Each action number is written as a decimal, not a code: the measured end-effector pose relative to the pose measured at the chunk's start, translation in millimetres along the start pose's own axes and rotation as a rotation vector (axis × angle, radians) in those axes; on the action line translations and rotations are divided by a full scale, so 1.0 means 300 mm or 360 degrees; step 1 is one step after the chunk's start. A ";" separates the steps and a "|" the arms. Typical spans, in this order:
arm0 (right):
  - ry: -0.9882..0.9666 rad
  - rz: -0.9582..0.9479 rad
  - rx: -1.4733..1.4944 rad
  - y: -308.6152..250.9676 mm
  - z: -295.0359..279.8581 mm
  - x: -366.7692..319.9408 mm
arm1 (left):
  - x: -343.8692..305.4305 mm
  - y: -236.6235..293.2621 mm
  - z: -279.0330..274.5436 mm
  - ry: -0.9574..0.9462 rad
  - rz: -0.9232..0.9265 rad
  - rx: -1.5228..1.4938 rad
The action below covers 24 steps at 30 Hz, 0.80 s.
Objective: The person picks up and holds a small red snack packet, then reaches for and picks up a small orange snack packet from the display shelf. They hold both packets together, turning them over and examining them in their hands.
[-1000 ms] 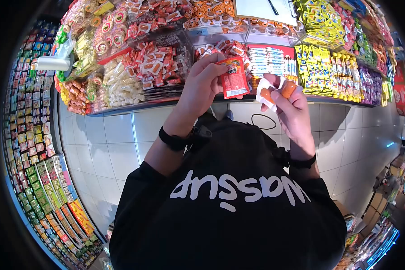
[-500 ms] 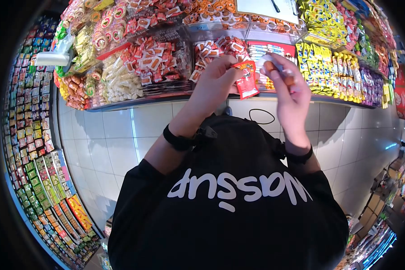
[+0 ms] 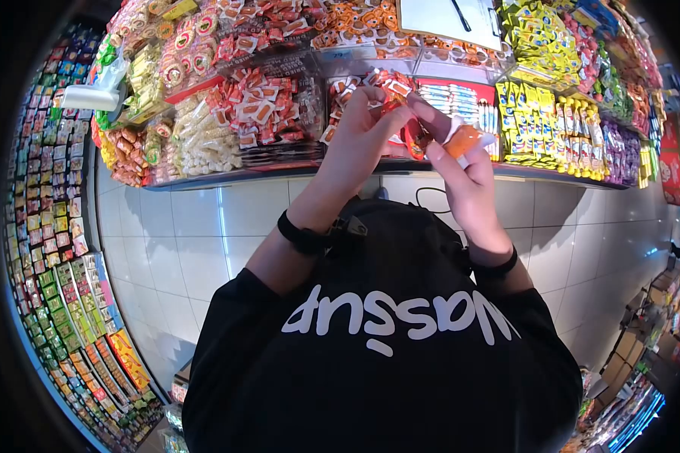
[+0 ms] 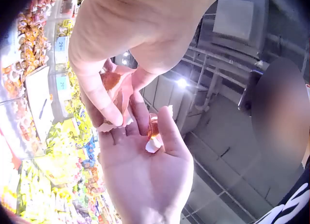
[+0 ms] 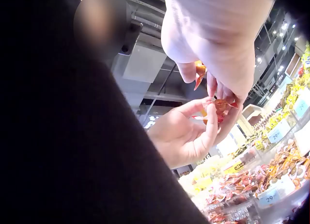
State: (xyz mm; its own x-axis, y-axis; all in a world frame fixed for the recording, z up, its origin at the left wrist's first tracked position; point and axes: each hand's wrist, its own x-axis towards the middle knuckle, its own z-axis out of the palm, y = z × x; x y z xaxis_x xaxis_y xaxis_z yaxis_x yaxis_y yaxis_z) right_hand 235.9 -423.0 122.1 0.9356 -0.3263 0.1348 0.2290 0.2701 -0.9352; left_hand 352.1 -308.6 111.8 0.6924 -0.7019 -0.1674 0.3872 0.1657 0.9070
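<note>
My left hand (image 3: 357,143) pinches a small red snack packet (image 3: 413,140) by its upper part, over the front of the display. Beside it, my right hand (image 3: 470,181) holds an orange-brown snack piece in a whitish wrapper (image 3: 463,140) near the thumb, while its other fingers reach up to the packet. In the left wrist view the packet (image 4: 126,94) shows its pale red side between the left thumb and fingers, against the right fingertips. The wrapped piece (image 4: 153,132) sits at the right thumb there. The right wrist view shows both hands meeting around the packet (image 5: 220,107).
A candy display with divided bins stands in front, holding red-wrapped snacks (image 3: 257,106), blue-white sticks (image 3: 449,102) and yellow packets (image 3: 525,113). A clipboard with a pen (image 3: 438,16) lies at the back. Tiled floor (image 3: 196,219) shows below; shelves (image 3: 60,279) line the left.
My right hand has turned and moved left, its fingers now at the red packet. The packet was facing up in view; now it is tilted and mostly covered by the hands.
</note>
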 end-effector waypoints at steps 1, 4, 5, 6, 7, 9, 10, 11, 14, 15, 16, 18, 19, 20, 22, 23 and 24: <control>-0.0018 -0.0018 0.0039 -0.011 -0.004 0.005 | 0.002 -0.003 -0.009 -0.0020 0.0016 -0.0088; 0.0008 -0.0154 0.0101 -0.020 -0.008 0.019 | 0.001 -0.001 -0.019 -0.0069 0.0059 -0.0332; 0.0044 -0.0161 0.0147 -0.034 -0.007 0.021 | -0.004 0.011 -0.011 -0.0078 0.0069 -0.0401; 0.0079 -0.0168 0.0194 -0.043 -0.012 0.021 | -0.009 0.020 -0.005 -0.0085 0.0080 -0.0470; 0.0187 -0.0153 0.0198 -0.027 -0.040 0.017 | -0.013 0.026 -0.006 -0.0120 0.0089 -0.0416; 0.0274 -0.0068 0.0170 -0.012 -0.064 0.018 | -0.019 0.036 -0.008 -0.0193 0.0108 -0.0306; 0.0318 -0.0028 0.0157 -0.009 -0.067 0.020 | -0.022 0.036 -0.006 -0.0164 0.0140 -0.0322; 0.0416 0.0053 0.0030 -0.017 -0.055 0.023 | -0.024 0.033 -0.001 -0.0135 0.0170 -0.0337; 0.0379 0.0237 -0.0016 -0.003 -0.063 0.023 | -0.016 0.020 -0.006 -0.0109 0.0255 -0.0323; 0.0350 0.0290 -0.0019 0.008 -0.062 0.022 | -0.014 0.016 -0.008 -0.0110 0.0280 -0.0308; 0.0321 0.0341 -0.0020 0.021 -0.056 0.022 | -0.014 0.013 -0.005 -0.0093 0.0309 -0.0305; 0.0274 0.0385 -0.0084 0.031 -0.042 0.024 | -0.018 0.009 0.002 -0.0059 0.0365 -0.0293; 0.0257 0.0380 -0.0150 0.031 -0.034 0.023 | -0.020 0.009 0.002 -0.0059 0.0355 -0.0306; 0.0240 0.0376 -0.0216 0.032 -0.030 0.021 | -0.021 0.008 0.002 -0.0057 0.0344 -0.0319; 0.0229 0.0298 -0.0225 0.037 -0.049 0.029 | -0.020 0.014 -0.002 -0.0074 0.0258 -0.0356; 0.0217 0.0297 -0.0214 0.030 -0.061 0.030 | -0.021 0.025 -0.008 -0.0091 0.0182 -0.0379; 0.0206 0.0296 -0.0203 0.025 -0.076 0.030 | -0.022 0.033 -0.017 -0.0108 0.0106 -0.0402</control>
State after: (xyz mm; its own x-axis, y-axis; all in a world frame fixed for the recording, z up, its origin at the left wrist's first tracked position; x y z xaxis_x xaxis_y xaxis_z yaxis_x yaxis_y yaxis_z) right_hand 240.0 -444.5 108.8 0.9144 -0.3969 -0.0789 0.0125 0.2227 -0.9748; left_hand 354.4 -298.7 120.0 0.6822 -0.7271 -0.0768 0.4878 0.3743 0.7886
